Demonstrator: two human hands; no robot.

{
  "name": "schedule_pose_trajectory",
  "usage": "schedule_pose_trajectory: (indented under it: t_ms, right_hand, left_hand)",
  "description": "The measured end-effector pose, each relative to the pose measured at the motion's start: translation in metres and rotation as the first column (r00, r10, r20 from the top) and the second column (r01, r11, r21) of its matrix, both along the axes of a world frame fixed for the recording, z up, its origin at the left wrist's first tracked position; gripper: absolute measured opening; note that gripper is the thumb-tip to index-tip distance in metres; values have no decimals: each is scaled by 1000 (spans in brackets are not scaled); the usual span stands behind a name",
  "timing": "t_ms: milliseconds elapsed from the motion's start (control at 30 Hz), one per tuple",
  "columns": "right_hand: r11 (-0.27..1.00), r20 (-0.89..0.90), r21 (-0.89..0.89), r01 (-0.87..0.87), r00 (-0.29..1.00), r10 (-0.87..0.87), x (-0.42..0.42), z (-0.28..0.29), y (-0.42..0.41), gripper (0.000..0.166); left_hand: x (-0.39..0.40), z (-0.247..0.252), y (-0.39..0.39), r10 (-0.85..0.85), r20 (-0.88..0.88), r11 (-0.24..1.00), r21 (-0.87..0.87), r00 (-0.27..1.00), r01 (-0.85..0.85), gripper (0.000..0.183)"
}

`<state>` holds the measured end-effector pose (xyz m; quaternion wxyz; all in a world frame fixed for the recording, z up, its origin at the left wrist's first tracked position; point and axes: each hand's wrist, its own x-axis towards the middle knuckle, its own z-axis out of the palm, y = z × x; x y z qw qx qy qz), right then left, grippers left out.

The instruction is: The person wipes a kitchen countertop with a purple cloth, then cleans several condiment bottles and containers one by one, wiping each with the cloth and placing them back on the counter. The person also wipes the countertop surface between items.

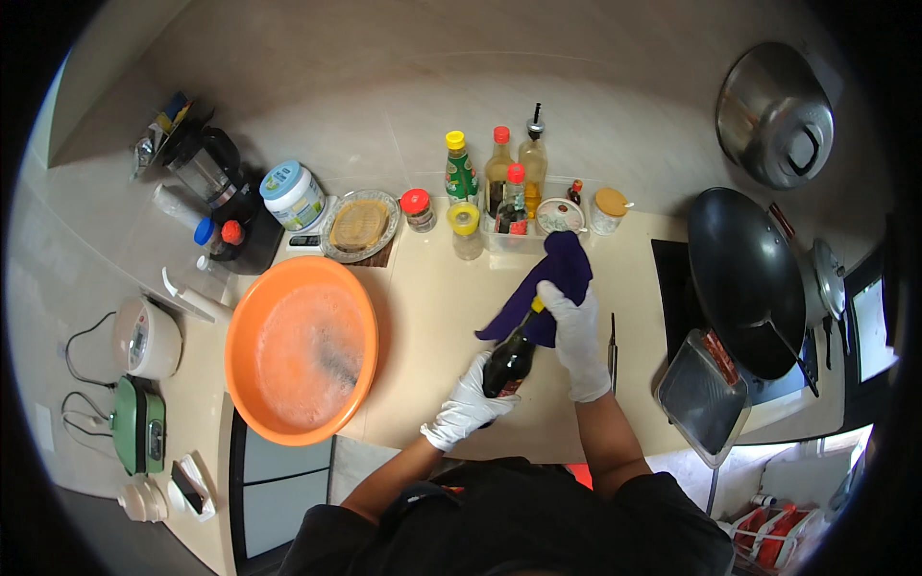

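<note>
White gloves cover both my hands. My left hand grips the body of a dark glass bottle, which is tilted with its yellow cap pointing away from me. A purple cloth is held in my right hand beside the cap, at the bottle's neck. Part of the cloth hangs behind the bottle and spreads to the left. The bottle is above the pale countertop. To the right of my right hand lies a thin, dark metal utensil.
An orange basin of sudsy water, with something dark in it, stands at left. Several sauce and oil bottles and a clear plastic bin line the wall. A black wok and a clear lidded container stand at right.
</note>
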<state>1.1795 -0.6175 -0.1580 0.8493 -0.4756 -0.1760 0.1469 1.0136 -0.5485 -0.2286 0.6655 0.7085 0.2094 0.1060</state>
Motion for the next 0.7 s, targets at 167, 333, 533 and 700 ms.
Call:
schedule_pose_trajectory:
  t_ms: [167,333,533,700]
  right_hand:
    - [993,-283,114,11,959,22,26,-13,-35,49]
    - [880,-426,468,-78,853,302,28,-9,-81,75]
    - [750,-450,661,-24,787,422,20,-4,-129,67]
    - [825,-507,563,-41,771,384,1,-26,-133,65]
  left_hand:
    - [19,-36,57,358,220,929,-185,907,-322,69]
    - [60,-64,153,680,310,700,-7,664,-714,66]
    - [98,-82,213,818,366,533,-194,443,-824,82]
    - [110,-82,230,842,412,452,-182,349,-873,85]
